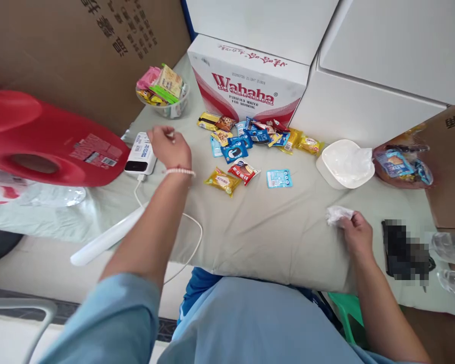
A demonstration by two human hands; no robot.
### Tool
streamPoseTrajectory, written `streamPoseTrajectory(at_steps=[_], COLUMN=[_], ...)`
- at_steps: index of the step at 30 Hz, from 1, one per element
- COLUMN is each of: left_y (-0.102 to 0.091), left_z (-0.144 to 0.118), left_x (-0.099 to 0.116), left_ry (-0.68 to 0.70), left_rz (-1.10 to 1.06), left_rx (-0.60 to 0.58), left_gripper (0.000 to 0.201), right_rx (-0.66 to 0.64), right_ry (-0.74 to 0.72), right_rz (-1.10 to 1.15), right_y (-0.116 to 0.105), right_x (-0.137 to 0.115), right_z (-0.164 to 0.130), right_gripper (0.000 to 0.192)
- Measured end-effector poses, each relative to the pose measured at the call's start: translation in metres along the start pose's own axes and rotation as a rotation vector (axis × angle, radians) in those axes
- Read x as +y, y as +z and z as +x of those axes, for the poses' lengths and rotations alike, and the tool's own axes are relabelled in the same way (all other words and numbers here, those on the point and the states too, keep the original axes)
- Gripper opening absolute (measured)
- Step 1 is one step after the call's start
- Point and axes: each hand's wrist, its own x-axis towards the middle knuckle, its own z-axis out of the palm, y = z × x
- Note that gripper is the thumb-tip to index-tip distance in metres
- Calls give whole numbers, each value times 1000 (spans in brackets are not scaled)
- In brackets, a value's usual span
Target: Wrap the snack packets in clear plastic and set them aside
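Observation:
My left hand [170,146] is raised beside a white power bank [141,154], its fingers curled closed; whatever they may hold is hidden. A bead bracelet [180,172] circles that wrist. Between the thumb and fingers of my right hand [359,233] is a crumpled white piece [337,215], thin like tissue or plastic film. Just beyond it stands a white plastic tub [343,164] with a clear bag lining. In the middle lie a yellow snack packet [223,182], a red-and-white packet [243,171] and a flat light-blue packet [279,179]. Several more snack packets [258,135] are heaped behind them.
A clear bowl of snacks [174,108] stands at the back left, near a large red jug [53,141]. The Wahaba carton [250,86] backs the heap. To the right are a bag of snacks [402,164] and plastic bottles [449,247]. A white cable [199,237] loops off the front edge.

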Motion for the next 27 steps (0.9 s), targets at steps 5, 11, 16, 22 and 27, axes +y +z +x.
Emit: streamPoseTrajectory(at_steps=[5,11,16,22,27], left_y=[34,33,12,-36,-21], left_z=[91,94,52,-41,-98], left_x=[2,-14,-29,-4,60], left_ry=[194,203,276,515,-26], left_rz=[227,332,303,22,-784], left_rx=[-328,-336,-265,-232,-328], left_gripper=[45,21,17,8,20], right_rx=[16,44,63,69,83], right_ry=[-106,-179,-237,-242,-229], right_rz=[-231,-289,-310,-295,-300], right_y=[5,8,10,11,11], right_x=[10,4,3,3,1], right_z=[-19,-21,-24,-23,-23], right_gripper=[30,28,29,28,30])
